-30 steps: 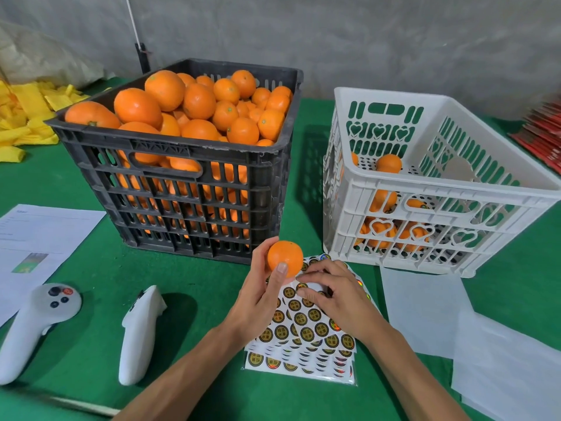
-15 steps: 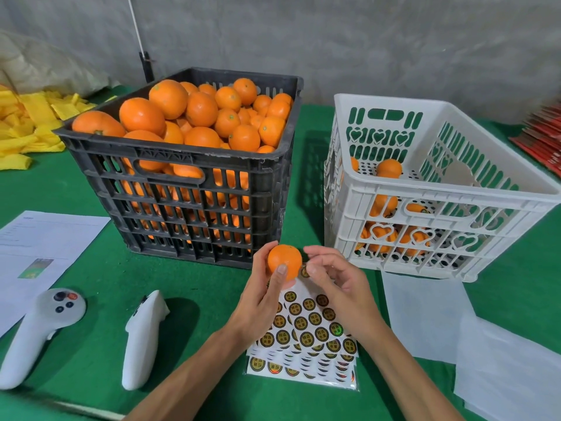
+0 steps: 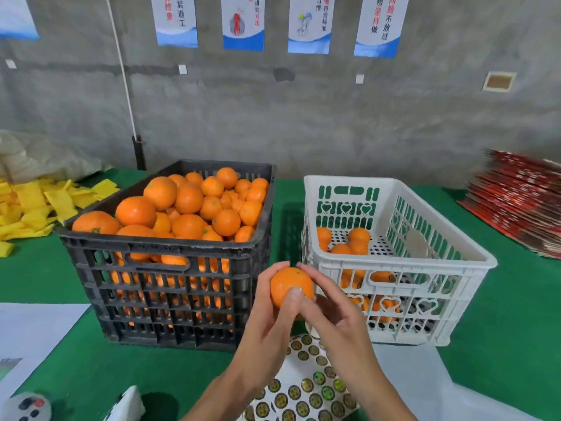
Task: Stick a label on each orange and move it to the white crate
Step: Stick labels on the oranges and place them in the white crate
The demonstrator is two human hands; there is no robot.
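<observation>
One orange (image 3: pixel 291 285) held up between both hands, just in front of the gap between the two crates. Left hand (image 3: pixel 267 326) curled round the orange from the left and below, thumb lying over its near face. Right hand (image 3: pixel 332 317) touching the orange from the right with long, nearly straight fingers; not possible to tell if a label sits under the fingertips, because no label shows on the visible skin. Probably the sticking step, or just the end of it.

Ahead and to the right of the right hand: white crate (image 3: pixel 403 268), with only a handful of oranges on its floor, most of it free. Ahead and to the left of the left hand: black crate (image 3: pixel 170 287), heaped with oranges above the rim. So only a small part done, a very large part left.

Directly below the hands, near the wrists: sticker sheets (image 3: pixel 306 393), many round labels there, some empty spots at the upper end. Enough labels, by the look, for many more oranges.

Next for this orange, in my judgement: short move forward and right, over the near wall of the white crate, then back to the black crate for another one.
</observation>
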